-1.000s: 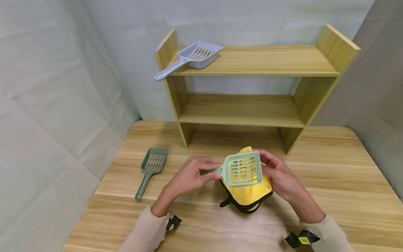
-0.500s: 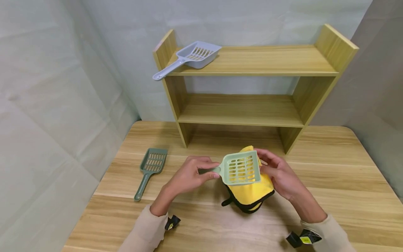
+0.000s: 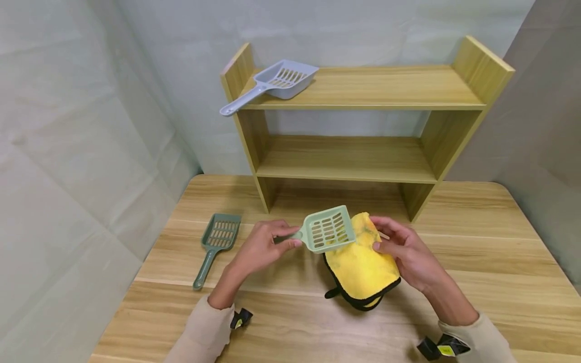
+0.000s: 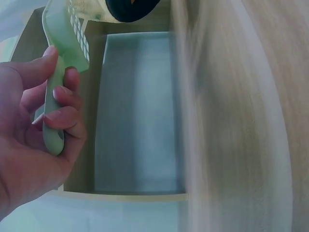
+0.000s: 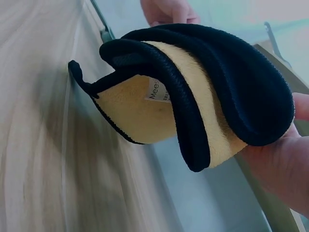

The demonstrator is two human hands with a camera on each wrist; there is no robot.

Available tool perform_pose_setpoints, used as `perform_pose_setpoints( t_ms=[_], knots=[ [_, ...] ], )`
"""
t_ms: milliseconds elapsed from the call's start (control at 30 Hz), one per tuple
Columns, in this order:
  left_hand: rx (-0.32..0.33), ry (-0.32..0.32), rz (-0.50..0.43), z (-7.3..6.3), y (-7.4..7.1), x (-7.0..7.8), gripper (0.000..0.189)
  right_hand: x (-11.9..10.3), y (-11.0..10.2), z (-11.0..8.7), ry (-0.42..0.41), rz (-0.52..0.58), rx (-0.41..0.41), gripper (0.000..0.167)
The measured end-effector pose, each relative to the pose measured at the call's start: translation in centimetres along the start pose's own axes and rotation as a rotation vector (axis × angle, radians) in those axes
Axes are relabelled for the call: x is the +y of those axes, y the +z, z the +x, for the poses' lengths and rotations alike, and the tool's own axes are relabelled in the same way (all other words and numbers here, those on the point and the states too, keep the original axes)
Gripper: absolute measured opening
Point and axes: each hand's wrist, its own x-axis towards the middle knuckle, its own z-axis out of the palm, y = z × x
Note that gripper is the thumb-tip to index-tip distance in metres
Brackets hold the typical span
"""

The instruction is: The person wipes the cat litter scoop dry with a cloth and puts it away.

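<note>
My left hand [image 3: 256,249] grips a pale green litter scoop [image 3: 328,230] by its handle, with the slotted pan pointing right. In the left wrist view, the fingers and thumb wrap the scoop's handle [image 4: 54,113]. A folded yellow towel [image 3: 363,272] with black edging is held up by my right hand [image 3: 415,259], thumb on its near face. Grayish smudges mark the towel's upper part, and the pan overlaps its left edge in the head view; whether they touch I cannot tell. The right wrist view shows the towel's folded layers [image 5: 188,92] and a white label.
A dark green litter scoop [image 3: 221,236] lies on the wooden table [image 3: 159,317] at the left. Behind the hands stands a wooden shelf unit [image 3: 349,159]. On its top board rests a lavender litter scoop [image 3: 288,80], its handle jutting past the left front edge.
My left hand has drawn the pale green scoop left and slightly up, off most of the towel. More of the towel's smudged yellow face now shows. My right hand has shifted slightly right with the towel.
</note>
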Motion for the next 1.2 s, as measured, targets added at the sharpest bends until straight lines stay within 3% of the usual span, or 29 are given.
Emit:
perform_pose_setpoints(
  t_ms=[600, 833, 1033, 1200],
  knots=[
    [0.092, 0.003, 0.044, 0.8, -0.5, 0.0, 0.037, 0.4, 0.2, -0.3, -0.053, -0.023, -0.002, 0.051],
    [0.145, 0.016, 0.051, 1.3, 0.5, 0.3, 0.038, 1.0, 0.8, 0.1, -0.077, 0.009, 0.026, 0.046],
    [0.158, -0.014, 0.061, 1.9, 1.3, 1.1, 0.037, 1.1, 1.6, 0.3, -0.079, -0.006, 0.116, 0.043],
    [0.158, -0.007, 0.081, 2.5, 1.9, 1.9, 0.037, 1.9, 2.3, 0.7, -0.064, -0.023, 0.123, 0.043]
  ],
)
